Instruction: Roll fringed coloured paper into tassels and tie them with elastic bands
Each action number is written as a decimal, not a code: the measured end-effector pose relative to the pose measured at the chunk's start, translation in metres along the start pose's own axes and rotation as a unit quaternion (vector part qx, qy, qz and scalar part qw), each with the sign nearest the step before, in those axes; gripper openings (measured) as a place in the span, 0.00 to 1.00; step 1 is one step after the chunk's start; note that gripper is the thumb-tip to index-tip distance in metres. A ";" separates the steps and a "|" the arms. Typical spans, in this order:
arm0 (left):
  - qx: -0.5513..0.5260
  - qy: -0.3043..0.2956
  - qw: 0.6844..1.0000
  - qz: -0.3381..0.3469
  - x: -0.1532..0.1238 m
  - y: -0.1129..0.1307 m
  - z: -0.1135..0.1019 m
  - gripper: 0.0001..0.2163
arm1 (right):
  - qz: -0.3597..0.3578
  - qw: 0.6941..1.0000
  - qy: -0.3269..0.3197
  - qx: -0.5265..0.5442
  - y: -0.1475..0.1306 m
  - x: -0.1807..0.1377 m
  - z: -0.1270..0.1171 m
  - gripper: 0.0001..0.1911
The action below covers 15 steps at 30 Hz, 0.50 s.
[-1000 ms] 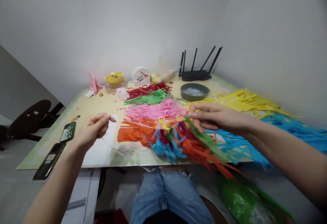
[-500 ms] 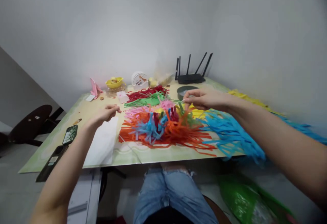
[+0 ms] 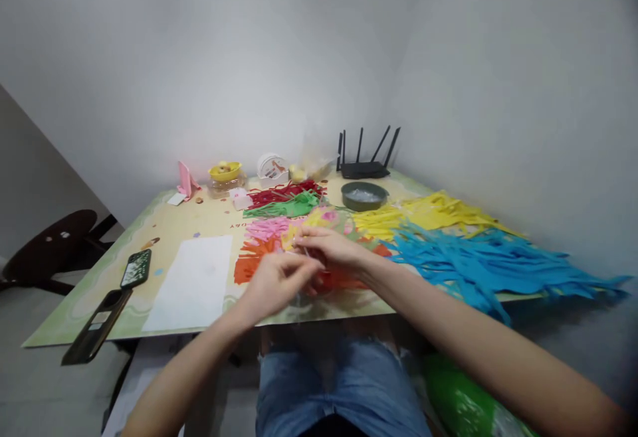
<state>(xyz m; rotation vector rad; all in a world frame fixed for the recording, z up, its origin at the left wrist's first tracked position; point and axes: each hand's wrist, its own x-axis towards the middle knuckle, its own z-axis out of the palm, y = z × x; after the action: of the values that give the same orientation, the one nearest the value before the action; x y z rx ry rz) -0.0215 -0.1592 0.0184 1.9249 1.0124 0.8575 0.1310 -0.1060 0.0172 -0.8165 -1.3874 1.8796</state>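
My left hand [image 3: 279, 284] is closed, thumb and fingers pressed together above the front of the table. Just beyond and above it, my right hand [image 3: 331, 248] is closed in a pinch, its fingertips close to the left ones. Whatever the fingers pinch is too small and blurred to name. Beneath and behind both hands lie fringed paper strips: orange strips [image 3: 249, 261], pink strips [image 3: 266, 227] and a yellow tuft [image 3: 293, 232] beside the right fingertips. Both forearms and hands hide part of this pile.
Blue strips [image 3: 463, 261] and yellow strips [image 3: 443, 212] cover the table's right side. Behind are green strips [image 3: 289, 206], red strips [image 3: 279, 192], a dark round dish [image 3: 365, 203] and a black router [image 3: 365, 170]. Left are white paper [image 3: 192, 277] and a phone [image 3: 136, 269].
My hands have come together from well apart, the left moving right and the right moving left and down. The multicoloured tassels between them are now mostly hidden behind my hands and forearms.
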 end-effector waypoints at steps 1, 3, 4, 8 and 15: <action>0.079 -0.009 0.997 0.013 -0.003 -0.007 0.010 0.17 | -0.015 1.000 0.001 0.020 0.003 0.003 0.003 0.12; 0.227 -0.016 0.973 0.028 -0.009 -0.021 0.023 0.16 | -0.064 0.997 0.003 0.048 0.002 0.007 0.004 0.13; 0.286 -0.024 0.957 0.028 -0.011 -0.026 0.025 0.15 | -0.093 0.994 0.006 0.049 -0.002 0.010 0.002 0.13; 0.377 -0.003 0.925 0.046 -0.012 -0.019 0.003 0.14 | -0.139 0.981 0.013 -0.138 -0.024 0.021 -0.010 0.10; 0.083 0.067 0.975 0.195 0.077 -0.013 -0.055 0.23 | -0.201 0.887 -0.055 -0.412 -0.075 0.027 -0.019 0.07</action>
<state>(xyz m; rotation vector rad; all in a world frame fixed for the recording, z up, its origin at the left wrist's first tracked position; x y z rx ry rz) -0.0360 -0.0697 0.0485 2.2790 0.8136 1.1653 0.1406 -0.0568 0.0818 -0.7133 -2.2730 0.9926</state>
